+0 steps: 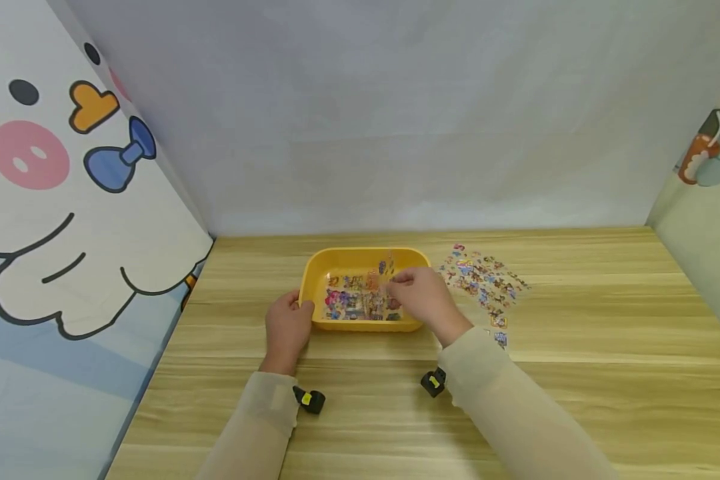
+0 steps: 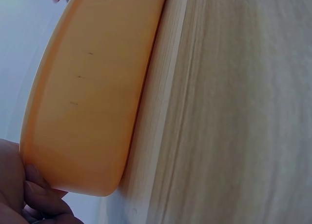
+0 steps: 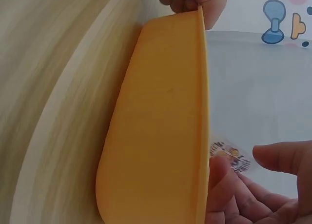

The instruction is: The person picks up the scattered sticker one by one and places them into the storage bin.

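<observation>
A yellow plastic tray stands on the table with several clear, colourfully printed sticker sheets lying inside. My left hand grips the tray's near left corner, thumb at the rim and fingers curled against the outer wall. Over the right part of the tray, my right hand pinches a small clear printed sticker sheet between thumb and fingers. That sheet tilts up past the fingertips in the head view. In the right wrist view the tray wall hides part of the fingers.
Many small printed stickers lie spread on the wooden table right of the tray, with a couple of small square ones nearer the right sleeve. A pale wall stands behind the table, and a cartoon-printed panel on the left.
</observation>
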The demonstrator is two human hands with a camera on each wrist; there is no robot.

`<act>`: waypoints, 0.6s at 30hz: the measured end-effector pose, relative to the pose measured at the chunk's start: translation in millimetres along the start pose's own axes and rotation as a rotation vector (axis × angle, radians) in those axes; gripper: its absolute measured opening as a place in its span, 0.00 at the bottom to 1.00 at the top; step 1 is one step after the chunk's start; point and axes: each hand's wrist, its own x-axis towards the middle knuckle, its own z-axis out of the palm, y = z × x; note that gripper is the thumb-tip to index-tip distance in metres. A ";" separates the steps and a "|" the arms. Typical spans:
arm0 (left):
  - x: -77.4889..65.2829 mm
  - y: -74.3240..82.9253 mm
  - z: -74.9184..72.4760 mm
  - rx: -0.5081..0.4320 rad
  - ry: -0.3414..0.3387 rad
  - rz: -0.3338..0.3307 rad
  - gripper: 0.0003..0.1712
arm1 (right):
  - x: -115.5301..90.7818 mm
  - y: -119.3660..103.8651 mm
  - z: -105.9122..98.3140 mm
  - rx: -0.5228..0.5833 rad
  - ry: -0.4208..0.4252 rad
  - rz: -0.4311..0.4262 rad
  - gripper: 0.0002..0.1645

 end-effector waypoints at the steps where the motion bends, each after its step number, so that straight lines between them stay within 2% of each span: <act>1: 0.0 -0.1 -0.1 -0.002 -0.001 -0.002 0.23 | -0.6 0.6 -0.8 -0.025 0.014 -0.007 0.23; 8: -1.0 0.2 -0.9 -0.005 0.010 0.011 0.23 | -6.4 2.6 -12.5 -0.128 0.105 -0.066 0.28; 12: -1.5 0.0 -1.4 -0.009 0.015 0.019 0.23 | -8.9 4.6 -19.7 -0.106 0.120 -0.074 0.27; 18: -1.8 -0.6 -1.9 -0.010 0.011 0.025 0.23 | -13.6 9.3 -29.4 -0.056 0.135 -0.036 0.25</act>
